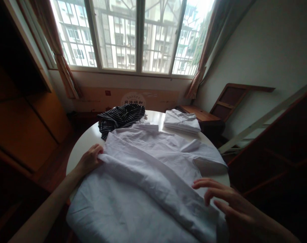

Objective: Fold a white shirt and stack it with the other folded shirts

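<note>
A white shirt (153, 152) lies spread over the round table, one short sleeve (206, 153) reaching toward the right rim. Its near part hangs over the table's front, and a long fold runs slantwise across it. At the left, my left hand (91, 158) pinches the cloth at the end of that fold. My right hand (224, 197) hovers at the lower right, fingers spread and slightly bent, close to the shirt's right side; whether the fingertips touch the cloth I cannot tell.
Crumpled black-and-white striped cloth (120, 118) sits at the back left of the white table (79, 148). Folded white shirts (181, 121) are stacked at the back right. Beyond stand a wooden chair (229, 99), a large carton (158, 98) and a barred window (138, 37).
</note>
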Available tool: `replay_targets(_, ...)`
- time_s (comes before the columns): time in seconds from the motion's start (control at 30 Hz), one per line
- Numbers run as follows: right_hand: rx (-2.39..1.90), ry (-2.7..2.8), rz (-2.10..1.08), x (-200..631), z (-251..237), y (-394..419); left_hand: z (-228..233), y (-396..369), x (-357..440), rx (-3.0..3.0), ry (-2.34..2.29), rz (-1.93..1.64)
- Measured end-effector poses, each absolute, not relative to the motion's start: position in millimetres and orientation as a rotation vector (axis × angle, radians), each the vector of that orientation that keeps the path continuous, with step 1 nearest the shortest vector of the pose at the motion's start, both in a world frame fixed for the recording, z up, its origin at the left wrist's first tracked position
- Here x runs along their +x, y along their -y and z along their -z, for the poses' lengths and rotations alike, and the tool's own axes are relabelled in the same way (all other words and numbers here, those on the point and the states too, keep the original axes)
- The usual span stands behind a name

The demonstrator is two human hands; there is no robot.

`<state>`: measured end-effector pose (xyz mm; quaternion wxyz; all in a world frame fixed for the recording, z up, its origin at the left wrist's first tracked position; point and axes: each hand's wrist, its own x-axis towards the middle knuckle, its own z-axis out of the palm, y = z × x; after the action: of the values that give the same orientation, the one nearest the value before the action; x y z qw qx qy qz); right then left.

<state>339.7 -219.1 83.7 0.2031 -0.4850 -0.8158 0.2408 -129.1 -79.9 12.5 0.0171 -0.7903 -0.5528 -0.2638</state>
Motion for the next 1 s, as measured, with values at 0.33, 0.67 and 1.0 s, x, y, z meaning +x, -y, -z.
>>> replay_targets(0.33, -1.678, 2.325, -0.658, 340, -48, 185, -12, 93, -144, -2.434, 1.700, 0.854)
replay_targets(0.67, -1.686, 1.888, -1.023, 359, -36, 160, -8, 91, -143, -2.230, 1.790, 0.722)
replay_targets(1.0, -1.647, 1.909, -1.455, 364, -45, 162, -11, 91, -144, -2.287, 1.833, 0.865)
